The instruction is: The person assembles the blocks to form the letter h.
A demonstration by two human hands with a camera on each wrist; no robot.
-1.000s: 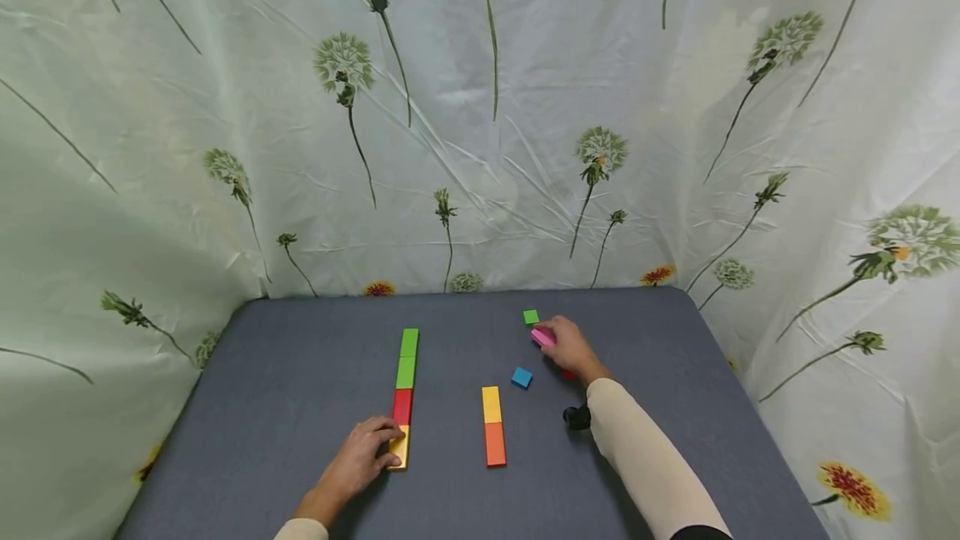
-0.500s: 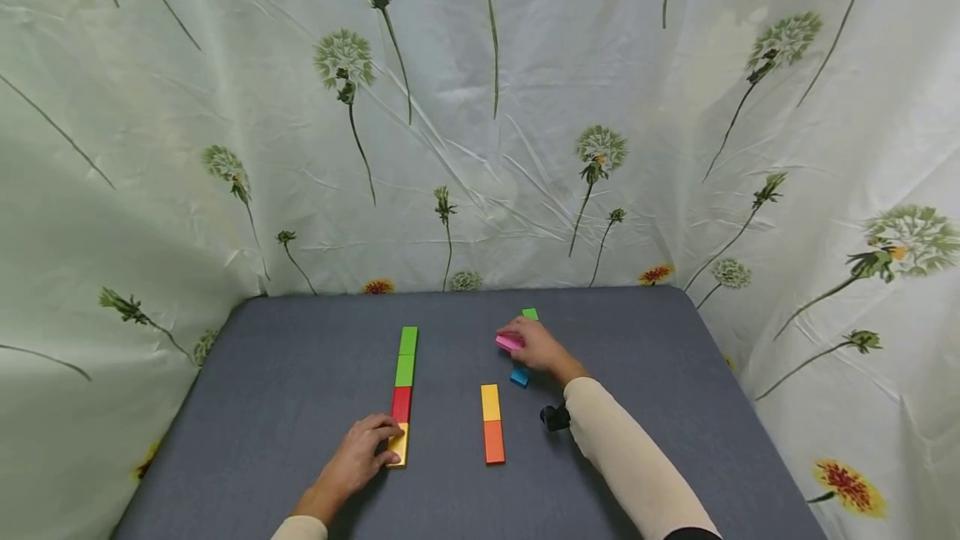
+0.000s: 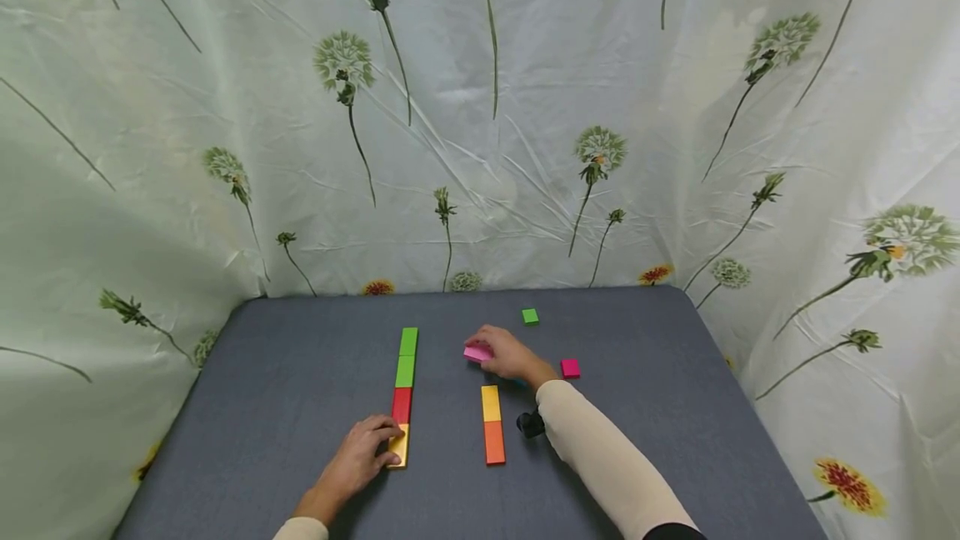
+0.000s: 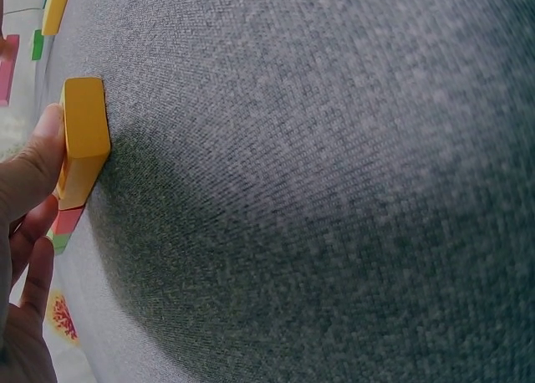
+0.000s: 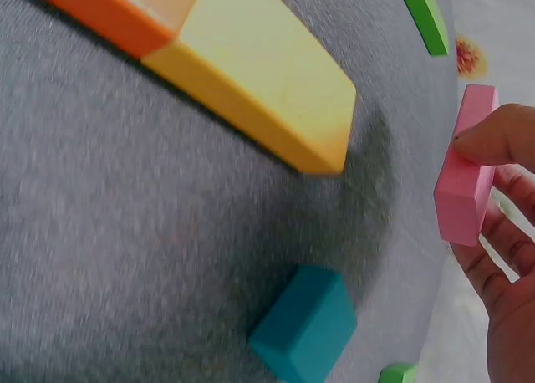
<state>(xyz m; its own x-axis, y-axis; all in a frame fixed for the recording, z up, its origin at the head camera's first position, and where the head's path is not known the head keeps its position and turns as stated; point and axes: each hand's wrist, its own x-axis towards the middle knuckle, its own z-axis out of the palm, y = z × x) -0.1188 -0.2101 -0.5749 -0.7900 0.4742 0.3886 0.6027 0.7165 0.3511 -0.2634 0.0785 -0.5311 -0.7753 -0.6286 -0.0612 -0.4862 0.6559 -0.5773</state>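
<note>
My right hand [image 3: 506,354] pinches a pink block [image 3: 477,353] between thumb and fingers. It is raised above the table, beyond the yellow-and-orange pair. In the right wrist view the thumb lies across the pink block [image 5: 470,170]. My left hand [image 3: 362,452] holds the yellow block [image 3: 400,450] at the near end of the left row, its thumb against that block [image 4: 86,120] in the left wrist view. A red block [image 3: 402,405] and two green blocks [image 3: 406,371] continue this row away from me. To its right, a yellow block [image 3: 491,403] touches an orange block [image 3: 495,443].
A blue block [image 5: 305,326] lies below my right hand, mostly hidden in the head view. Farther back are a small green block [image 3: 530,317] and a deep pink block [image 3: 570,368]. A flowered curtain [image 3: 480,148] hangs behind the grey table [image 3: 300,357].
My right hand has carried the pink block left and slightly nearer, uncovering the deep pink block and covering most of the blue one. My left hand stays on its yellow block.
</note>
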